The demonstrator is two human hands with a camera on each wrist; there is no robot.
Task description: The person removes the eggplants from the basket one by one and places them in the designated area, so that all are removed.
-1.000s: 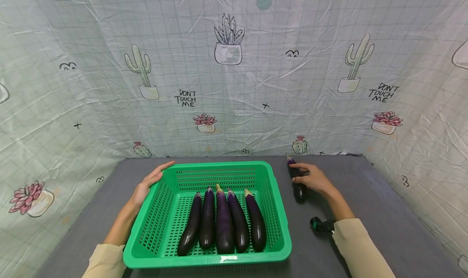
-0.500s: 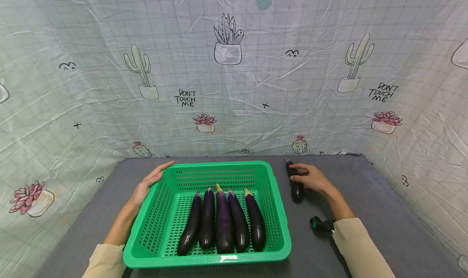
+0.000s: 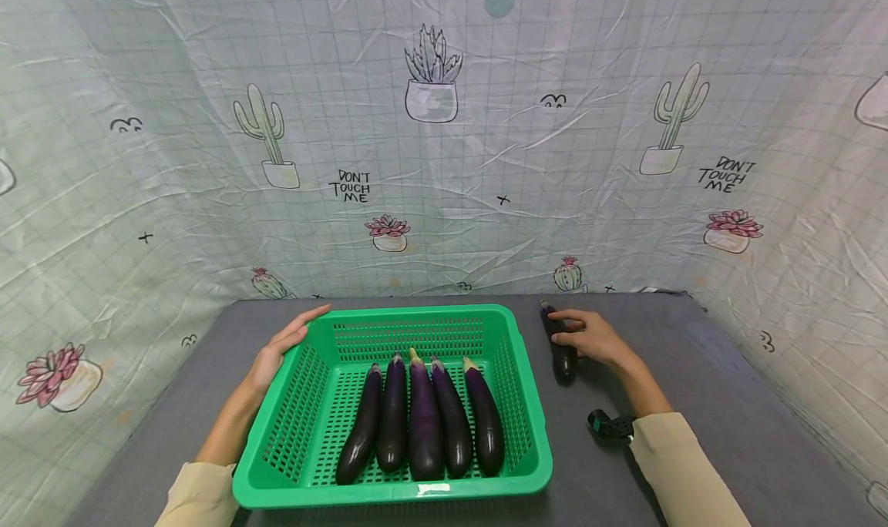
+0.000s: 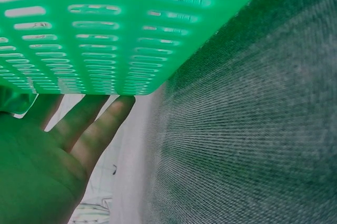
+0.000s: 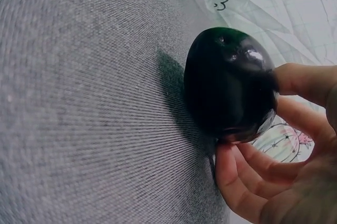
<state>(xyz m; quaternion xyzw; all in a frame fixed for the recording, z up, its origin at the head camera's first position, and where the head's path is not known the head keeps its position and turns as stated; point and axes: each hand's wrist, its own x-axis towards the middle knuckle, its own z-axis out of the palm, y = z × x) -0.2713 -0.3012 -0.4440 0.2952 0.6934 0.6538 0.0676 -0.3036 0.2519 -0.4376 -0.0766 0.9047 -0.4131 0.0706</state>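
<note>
A green plastic basket (image 3: 534,434) stands on the grey table, with several dark purple eggplants (image 3: 425,427) lying side by side in it, stems pointing away. Against its left side rests my left hand (image 3: 272,357); the left wrist view shows the fingers (image 4: 102,129) reaching straight along the outer wall. To the right of the basket, my right hand (image 3: 595,338) grips another eggplant (image 3: 565,367) around its middle. Seen from the right wrist, the rounded end of that eggplant faces the camera, close over the cloth, with fingers on both sides and its stem end hidden.
A black strap with a green part (image 3: 610,425) is at the right wrist by the sleeve. Behind the table (image 3: 721,434) hangs a light curtain (image 3: 444,203) printed with cacti, which also encloses both sides.
The eggplant in my right hand has shifted slightly to the left, with its stem end a little nearer to me. My left hand and the basket look unmoved.
</note>
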